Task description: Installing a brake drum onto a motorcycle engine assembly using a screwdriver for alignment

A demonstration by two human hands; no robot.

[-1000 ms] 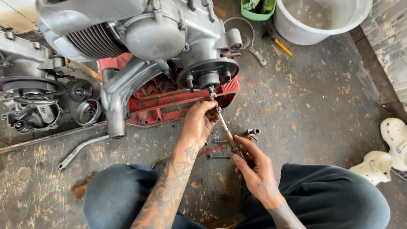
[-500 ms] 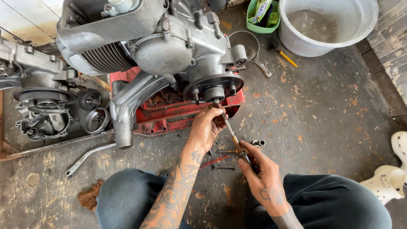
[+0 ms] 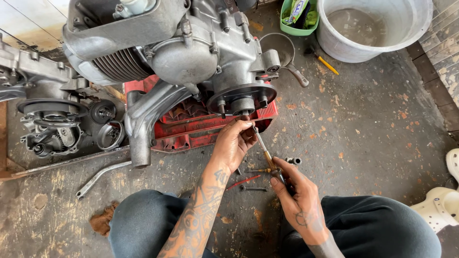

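A grey metal engine block (image 3: 181, 52) rests on a red plastic crate (image 3: 191, 134). Its round hub (image 3: 241, 98) with studs faces me. My left hand (image 3: 234, 143) pinches the front end of a thin metal tool (image 3: 264, 153) just under the hub's centre shaft. My right hand (image 3: 299, 196) grips the tool's rear end near my knee. The tool runs slanted between both hands, its tip hidden by my left fingers.
A second engine case with gears (image 3: 52, 124) lies left. A bent metal lever (image 3: 98, 177) and small bolts (image 3: 253, 188) lie on the stained floor. A white bucket (image 3: 373, 28), green tub (image 3: 299, 19) and yellow-handled tool (image 3: 325, 61) stand behind. White sandals (image 3: 444, 200) sit right.
The view has drawn closer and shifted so the engine sits more to the right. Both hands keep hold of the thin tool under the hub.
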